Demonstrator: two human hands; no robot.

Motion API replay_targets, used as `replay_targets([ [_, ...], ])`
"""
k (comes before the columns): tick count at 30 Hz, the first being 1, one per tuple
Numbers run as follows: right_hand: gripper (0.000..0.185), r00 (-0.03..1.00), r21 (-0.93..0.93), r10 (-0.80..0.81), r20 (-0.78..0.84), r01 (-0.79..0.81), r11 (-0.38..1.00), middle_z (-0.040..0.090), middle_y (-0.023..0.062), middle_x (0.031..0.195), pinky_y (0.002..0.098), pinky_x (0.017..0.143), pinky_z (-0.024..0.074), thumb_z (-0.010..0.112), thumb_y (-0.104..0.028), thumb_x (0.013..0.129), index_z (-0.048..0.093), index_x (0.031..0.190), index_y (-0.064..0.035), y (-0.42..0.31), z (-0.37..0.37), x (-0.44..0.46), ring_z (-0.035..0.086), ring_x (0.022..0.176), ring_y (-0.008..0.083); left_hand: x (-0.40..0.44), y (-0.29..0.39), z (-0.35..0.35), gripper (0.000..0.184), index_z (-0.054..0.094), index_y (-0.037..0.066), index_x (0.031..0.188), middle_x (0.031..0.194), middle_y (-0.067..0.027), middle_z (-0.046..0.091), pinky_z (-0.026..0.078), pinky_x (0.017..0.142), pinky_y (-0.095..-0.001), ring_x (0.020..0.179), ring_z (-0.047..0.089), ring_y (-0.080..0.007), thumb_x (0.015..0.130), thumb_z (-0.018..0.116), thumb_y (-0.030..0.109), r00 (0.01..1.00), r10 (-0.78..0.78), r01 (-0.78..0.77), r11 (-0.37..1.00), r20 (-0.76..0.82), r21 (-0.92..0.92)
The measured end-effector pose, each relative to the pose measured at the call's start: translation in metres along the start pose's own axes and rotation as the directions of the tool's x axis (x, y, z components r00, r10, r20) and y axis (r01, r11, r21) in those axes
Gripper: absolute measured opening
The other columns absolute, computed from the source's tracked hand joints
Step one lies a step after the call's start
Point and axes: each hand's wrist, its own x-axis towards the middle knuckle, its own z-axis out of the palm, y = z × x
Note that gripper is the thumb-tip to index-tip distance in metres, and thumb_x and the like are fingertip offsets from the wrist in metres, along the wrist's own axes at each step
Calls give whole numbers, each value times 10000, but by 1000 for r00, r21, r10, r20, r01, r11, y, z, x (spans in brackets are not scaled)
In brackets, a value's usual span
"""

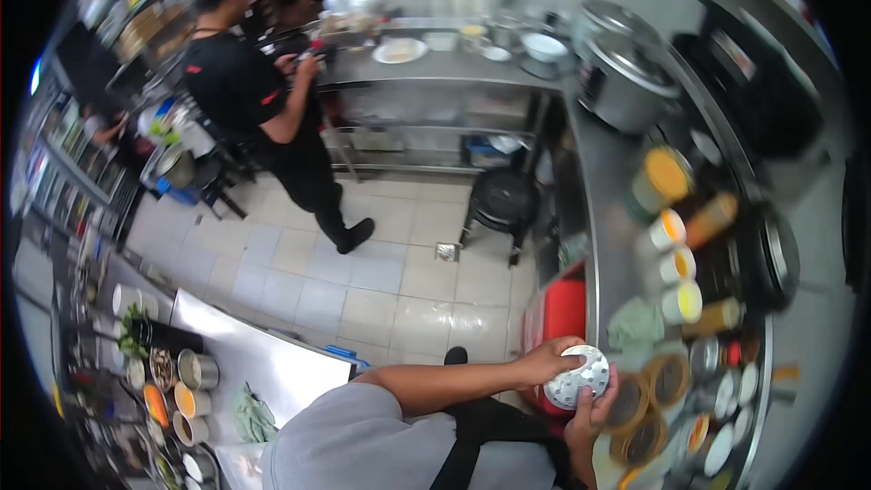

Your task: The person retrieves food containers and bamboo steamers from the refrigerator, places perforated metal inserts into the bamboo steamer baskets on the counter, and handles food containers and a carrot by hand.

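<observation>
A small white bowl point(578, 379) with dark spots is held between my two hands, its rounded outside facing up. My left hand point(547, 363) grips its upper left side, the thumb pressed on the spotted surface. Closed on the lower right side is my right hand point(594, 406), with fingers along the edge. The inside of the bowl is hidden from view. Just right of my hands, several round brown-rimmed containers point(667, 379) sit on the counter, and a green cloth point(637, 322) lies behind them.
A steel counter point(610, 218) on the right carries tubs of orange and yellow contents point(680, 302) and a large cooker point(628, 82). A red bin point(555, 313) stands below. Across the aisle, a person in black point(240, 82) faces the back counter; a black stool point(504, 200) is nearby.
</observation>
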Motion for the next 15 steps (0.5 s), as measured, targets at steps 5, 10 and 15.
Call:
replay_targets([
  [5,311,892,99,329,311,-375,922,638,128,967,253,640,529,570,-178,948,477,1168,21,12,64,87,647,748,158,-13,54,-90,260,582,57,1167,1019,-18,637,469,851,-257,948,586,-88,948,601,196,938,127,-133,991,-322,4],
  [10,208,857,49,327,398,-376,925,629,70,776,209,479,448,583,-180,950,537,1047,-2,30,135,129,577,558,107,-44,83,-148,272,591,56,1176,1020,-8,637,457,822,-237,927,568,-69,952,595,210,881,190,-189,981,-434,46],
  [15,193,756,11,335,562,-412,911,625,54,786,223,530,461,578,-188,953,556,1033,-13,41,182,162,561,585,95,-65,85,-185,373,560,70,1239,1081,-38,654,537,749,-291,951,632,-135,940,615,287,866,62,-226,934,-497,-277],
])
